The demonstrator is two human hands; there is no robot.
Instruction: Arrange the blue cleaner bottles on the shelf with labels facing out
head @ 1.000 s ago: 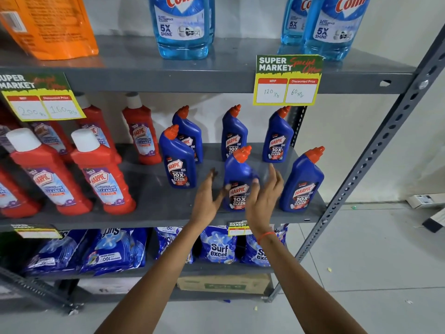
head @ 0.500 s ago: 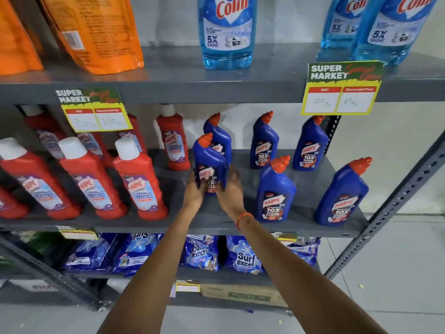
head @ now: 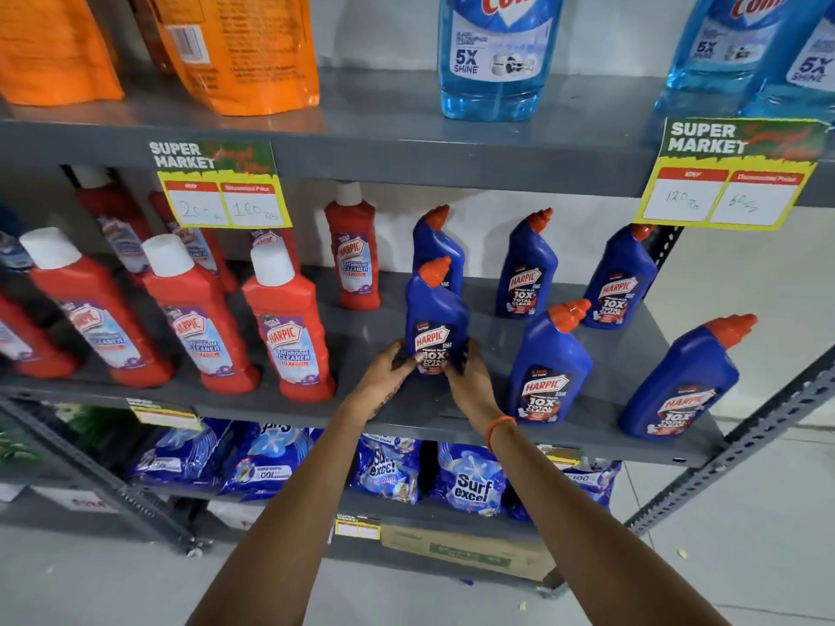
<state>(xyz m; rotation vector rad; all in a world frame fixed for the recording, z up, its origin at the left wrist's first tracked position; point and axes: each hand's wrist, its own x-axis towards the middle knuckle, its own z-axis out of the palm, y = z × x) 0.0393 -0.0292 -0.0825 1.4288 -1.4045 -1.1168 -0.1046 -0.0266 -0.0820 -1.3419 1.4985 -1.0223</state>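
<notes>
I face a grey metal shelf rack (head: 452, 413) on a pale floor, with a plain wall behind. Red white-capped plastic bottles (head: 289, 336) crowd the left; orange pouches (head: 244, 47) and clear blue "Colin" bottles (head: 494, 52) sit above. My left hand (head: 384, 377) and right hand (head: 470, 381) clasp an upright blue orange-capped "Harpic 10X Total Clean" bottle (head: 433, 318) mid-shelf, label facing me.

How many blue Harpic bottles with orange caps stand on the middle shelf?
6: held front-left bottle, one behind it, back-middle, back-right, front-middle, front-right. None seems hidden.
</notes>
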